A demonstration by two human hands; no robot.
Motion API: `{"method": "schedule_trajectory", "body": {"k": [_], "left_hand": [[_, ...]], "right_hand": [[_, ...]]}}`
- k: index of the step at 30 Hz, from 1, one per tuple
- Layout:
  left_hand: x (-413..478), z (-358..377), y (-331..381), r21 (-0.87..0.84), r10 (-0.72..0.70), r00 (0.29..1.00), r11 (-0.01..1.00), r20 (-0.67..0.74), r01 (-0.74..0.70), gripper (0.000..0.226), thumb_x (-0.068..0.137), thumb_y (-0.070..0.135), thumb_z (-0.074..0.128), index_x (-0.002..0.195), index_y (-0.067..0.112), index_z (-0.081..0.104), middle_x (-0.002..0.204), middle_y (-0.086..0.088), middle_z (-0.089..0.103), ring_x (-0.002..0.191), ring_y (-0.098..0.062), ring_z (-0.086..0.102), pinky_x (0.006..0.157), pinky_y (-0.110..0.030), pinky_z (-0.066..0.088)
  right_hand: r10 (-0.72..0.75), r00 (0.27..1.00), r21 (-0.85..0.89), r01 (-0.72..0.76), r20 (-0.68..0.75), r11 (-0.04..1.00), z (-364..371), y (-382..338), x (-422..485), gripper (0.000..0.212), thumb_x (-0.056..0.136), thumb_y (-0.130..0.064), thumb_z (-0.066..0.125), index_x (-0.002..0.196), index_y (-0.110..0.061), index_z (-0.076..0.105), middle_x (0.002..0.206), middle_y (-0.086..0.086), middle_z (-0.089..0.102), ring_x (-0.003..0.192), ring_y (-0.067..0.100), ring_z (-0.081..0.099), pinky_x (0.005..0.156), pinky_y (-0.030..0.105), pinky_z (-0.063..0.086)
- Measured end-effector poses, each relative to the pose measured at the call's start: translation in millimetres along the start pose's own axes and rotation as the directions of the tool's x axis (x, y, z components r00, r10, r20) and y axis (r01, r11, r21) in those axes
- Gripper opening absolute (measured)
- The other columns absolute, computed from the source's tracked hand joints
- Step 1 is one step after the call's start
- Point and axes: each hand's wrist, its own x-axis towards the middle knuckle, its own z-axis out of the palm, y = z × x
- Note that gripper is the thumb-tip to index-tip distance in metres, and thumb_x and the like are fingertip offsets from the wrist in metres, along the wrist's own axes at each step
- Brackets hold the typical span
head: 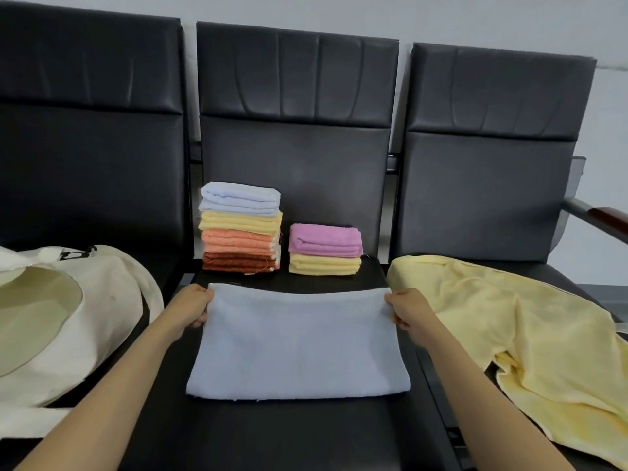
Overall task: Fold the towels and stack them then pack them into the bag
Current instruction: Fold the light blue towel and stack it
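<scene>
Left forearm (112,389) and right forearm (475,389) are seen entering from the lower edge, stretched over the middle seat of a black padded bench (295,433). A light blue towel (297,345) is laid flat on that seat, folded into a wide rectangle. Its far left corner is pinched by the left grip (195,305), with the fingers curled at the edge. The far right corner is pinched the same way by the right grip (406,309). Both grips are closed on the towel.

Behind the towel, against the middle backrest, two piles of folded towels are set side by side, not touching. In the tall stack (239,226), light blue is on top, then yellow, orange, and dark rust at the bottom. In the short stack (324,249), just to its right, pink is laid over yellow.

A cream bag (112,300) is slumped on the left seat, mouth gaping toward the camera. An unfolded yellow towel (526,334) is spread crumpled over the right seat and cut off at the lower right. An armrest (605,219) is seen at the far right.
</scene>
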Motion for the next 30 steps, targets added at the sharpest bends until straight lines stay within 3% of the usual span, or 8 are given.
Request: {"method": "schedule_trajectory", "body": {"k": [6,10,13,18,21,24,27,30], "left_hand": [[16,16,-15,0.112,-0.065,0.997,0.991,-0.032,0.068,0.025,0.101,0.022,0.042,0.088,0.006,0.056,0.065,-0.011,0.049,0.058,-0.02,0.044,0.054,-0.029,0.038],[18,21,-26,0.156,-0.028,0.998,0.987,-0.059,0.037,0.021,0.1,0.024,0.047,0.092,0.007,0.057,0.074,-0.014,0.059,0.066,-0.023,0.053,0.063,-0.034,0.045],[14,17,-23,0.2,-0.014,0.998,0.979,-0.06,0.026,0.02,0.096,0.03,0.055,0.093,0.01,0.057,0.085,-0.011,0.06,0.075,-0.021,0.055,0.069,-0.034,0.044],[3,7,-25,0.375,-0.202,0.973,0.915,0.115,0.146,0.041,0.079,0.039,0.075,0.097,0.004,0.063,0.103,-0.007,0.062,0.092,-0.02,0.056,0.076,-0.031,0.041],[-3,8,-23,0.451,-0.215,0.96,0.885,0.182,0.112,0.04,0.079,0.033,0.076,0.106,0.007,0.063,0.108,-0.005,0.064,0.094,-0.017,0.06,0.079,-0.029,0.046],[-6,14,-21,0.369,-0.063,0.986,0.93,0.154,0.001,0.041,0.085,0.027,0.07,0.117,0.008,0.052,0.11,-0.005,0.06,0.091,-0.016,0.059,0.074,-0.029,0.047],[-9,10,-19,0.111,0.08,0.969,0.988,0.235,-0.108,0.063,0.086,0.018,0.07,0.136,0.024,0.032,0.119,-0.006,0.055,0.102,-0.018,0.058,0.077,-0.028,0.047],[-15,0,-14,0.025,0.103,0.888,0.992,0.448,-0.128,0.07,0.085,0.012,0.069,0.142,0.037,0.037,0.136,0.001,0.047,0.117,-0.016,0.052,0.092,-0.031,0.047]], "right_hand": [[0.03,1.0,-0.106,-0.029,0.007,0.994,19,9,21,0.022,0.099,-0.021,0.045,0.101,-0.008,0.062,0.066,0.006,0.055,0.051,0.015,0.052,0.048,0.021,0.043],[0.042,0.999,-0.109,-0.04,0.023,0.993,25,24,29,0.021,0.097,-0.02,0.049,0.098,-0.006,0.064,0.067,0.006,0.058,0.051,0.019,0.057,0.057,0.031,0.054],[0.034,0.999,-0.161,-0.03,0.019,0.986,22,25,34,0.024,0.097,-0.026,0.05,0.109,-0.009,0.061,0.069,0.006,0.061,0.056,0.019,0.058,0.053,0.028,0.05],[-0.179,0.984,-0.496,0.162,0.014,0.853,10,22,21,0.037,0.096,-0.03,0.052,0.128,-0.012,0.048,0.116,0.008,0.061,0.103,0.025,0.059,0.082,0.029,0.045],[-0.277,0.945,-0.512,0.326,0.173,0.795,15,15,3,0.034,0.096,-0.031,0.054,0.125,-0.016,0.049,0.119,0.003,0.057,0.095,0.017,0.054,0.078,0.027,0.043],[-0.373,0.834,-0.446,0.538,0.407,0.715,30,4,-21,0.038,0.093,-0.036,0.058,0.128,-0.024,0.051,0.128,-0.002,0.05,0.105,0.015,0.053,0.089,0.026,0.043],[-0.289,0.728,-0.478,0.645,0.622,0.597,48,-4,-42,0.059,0.085,-0.048,0.066,0.137,-0.031,0.044,0.144,-0.006,0.037,0.133,0.017,0.036,0.11,0.036,0.032],[-0.141,0.742,-0.577,0.613,0.656,0.539,58,-3,-49,0.082,0.077,-0.054,0.07,0.146,-0.036,0.028,0.157,-0.005,0.017,0.145,0.02,0.012,0.116,0.05,0.02]]}}
